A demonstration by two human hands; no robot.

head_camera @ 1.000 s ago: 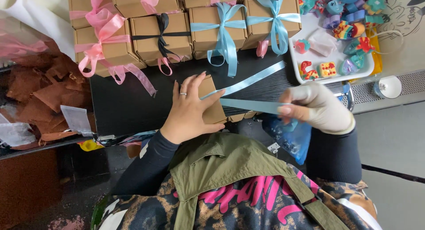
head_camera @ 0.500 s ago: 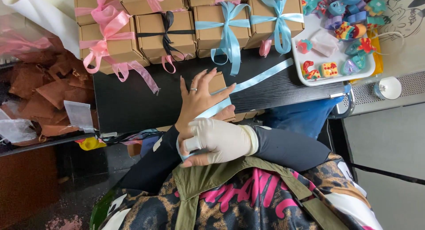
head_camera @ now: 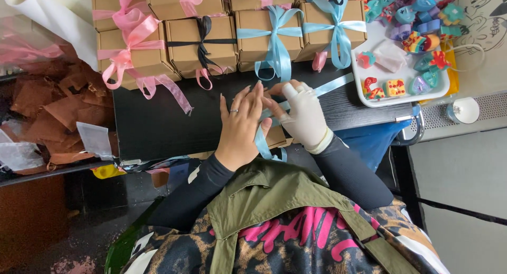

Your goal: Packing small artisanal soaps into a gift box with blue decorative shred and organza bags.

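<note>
A small brown cardboard box [head_camera: 277, 138] lies on the black table [head_camera: 158, 121], mostly covered by my hands. A light blue ribbon [head_camera: 261, 145] loops around the box, and its free end [head_camera: 328, 86] trails toward the far right. My left hand [head_camera: 242, 125], bare with a ring, presses down on the box with its fingers stretched forward. My right hand [head_camera: 305, 115], in a white glove, sits right beside it, fingertips touching the left fingers and pinching the ribbon on top of the box.
Tied brown boxes line the far edge: pink ribbons [head_camera: 132, 47], a black ribbon [head_camera: 203, 41], blue ribbons [head_camera: 274, 41]. A white tray [head_camera: 406, 97] of small colourful figures stands at right, brown paper pieces [head_camera: 58, 110] at left, a white cup [head_camera: 465, 110] far right.
My right hand, stretched out to the right pulling the ribbon a second ago, swept under my left wrist and now rests on the box beside my left hand.
</note>
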